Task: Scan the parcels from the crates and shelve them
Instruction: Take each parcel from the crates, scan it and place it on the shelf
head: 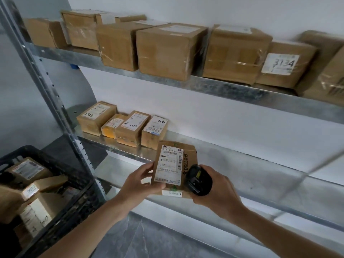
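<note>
Parcel [174, 165], a small brown cardboard box with a white shipping label facing up, is held between the hands in front of the middle shelf [242, 157]. Left hand [138, 180] pinches its left edge, thumb on the label, fingers curled behind. Right hand [216, 189] is wrapped around a black handheld scanner [199, 180], which touches the parcel's right side. Just beyond the hands, four small labelled boxes [122, 123] sit in a row on that shelf. Left of the left hand, a black crate [61, 170] holds more parcels.
</note>
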Motion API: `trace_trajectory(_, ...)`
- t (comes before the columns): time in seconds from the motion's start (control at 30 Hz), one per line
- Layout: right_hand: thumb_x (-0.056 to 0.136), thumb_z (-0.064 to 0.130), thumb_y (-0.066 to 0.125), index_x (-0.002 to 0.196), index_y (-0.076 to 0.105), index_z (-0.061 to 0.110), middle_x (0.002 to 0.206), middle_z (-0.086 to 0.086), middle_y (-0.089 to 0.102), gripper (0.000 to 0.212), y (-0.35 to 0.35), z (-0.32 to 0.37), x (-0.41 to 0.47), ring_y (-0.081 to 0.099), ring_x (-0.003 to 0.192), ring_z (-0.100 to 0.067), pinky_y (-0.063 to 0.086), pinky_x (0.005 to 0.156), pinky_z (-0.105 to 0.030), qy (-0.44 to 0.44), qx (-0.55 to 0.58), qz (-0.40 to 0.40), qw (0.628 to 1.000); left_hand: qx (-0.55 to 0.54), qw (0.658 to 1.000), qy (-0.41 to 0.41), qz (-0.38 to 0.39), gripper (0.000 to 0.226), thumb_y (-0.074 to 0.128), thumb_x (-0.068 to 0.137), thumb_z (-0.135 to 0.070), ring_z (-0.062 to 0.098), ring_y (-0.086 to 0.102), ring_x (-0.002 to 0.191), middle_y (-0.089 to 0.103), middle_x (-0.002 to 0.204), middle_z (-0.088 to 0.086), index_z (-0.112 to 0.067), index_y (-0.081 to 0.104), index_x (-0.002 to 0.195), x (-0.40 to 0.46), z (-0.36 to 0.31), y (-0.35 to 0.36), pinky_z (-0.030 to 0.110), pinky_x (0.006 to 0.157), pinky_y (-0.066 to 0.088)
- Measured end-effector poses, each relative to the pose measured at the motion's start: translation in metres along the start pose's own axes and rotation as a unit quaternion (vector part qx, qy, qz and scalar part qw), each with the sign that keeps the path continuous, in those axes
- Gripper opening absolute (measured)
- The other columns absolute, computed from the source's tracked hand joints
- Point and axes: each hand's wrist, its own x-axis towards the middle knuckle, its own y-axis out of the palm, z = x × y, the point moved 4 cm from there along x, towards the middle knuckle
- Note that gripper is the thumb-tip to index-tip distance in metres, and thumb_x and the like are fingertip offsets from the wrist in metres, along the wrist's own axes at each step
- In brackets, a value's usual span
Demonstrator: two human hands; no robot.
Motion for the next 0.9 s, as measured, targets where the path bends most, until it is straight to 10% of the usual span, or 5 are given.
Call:
trace_trajectory(0.33, 0.062, 0.052, 0.085, 0.119, 0.060, 0.043, 0.097, 0.024, 0.070, 0.063, 0.029, -0.028, 0.056, 0.063, 0.084, 0.001, 0.045, 0.063, -0.010, 0.053, -0.035, 0.010, 0.998, 0.056, 0.997, 0.058, -0.011, 0.053, 0.091, 0.071, -0.025, -0.002, 0.067, 0.104, 0.074, 0.106, -0.020, -0.032, 0.066, 0.118, 0.078, 0.021, -0.008, 0.010, 0.078, 0.054)
trace_trajectory(0.9, 0.058, 0.070, 0.072, 0.118, 0.060, 0.036, 0.104, 0.014, 0.069, 0.070, 0.073, -0.062, 0.152, 0.062, 0.088, -0.007, 0.051, 0.068, -0.022, 0.083, -0.063, 0.036, 0.994, 0.128, 0.987, 0.093, -0.041, 0.051, 0.087, 0.075, -0.024, -0.003, 0.070, 0.096, 0.073, 0.102, -0.025, -0.034, 0.065, 0.120, 0.174, 0.045, -0.013, 0.016, 0.082, 0.057)
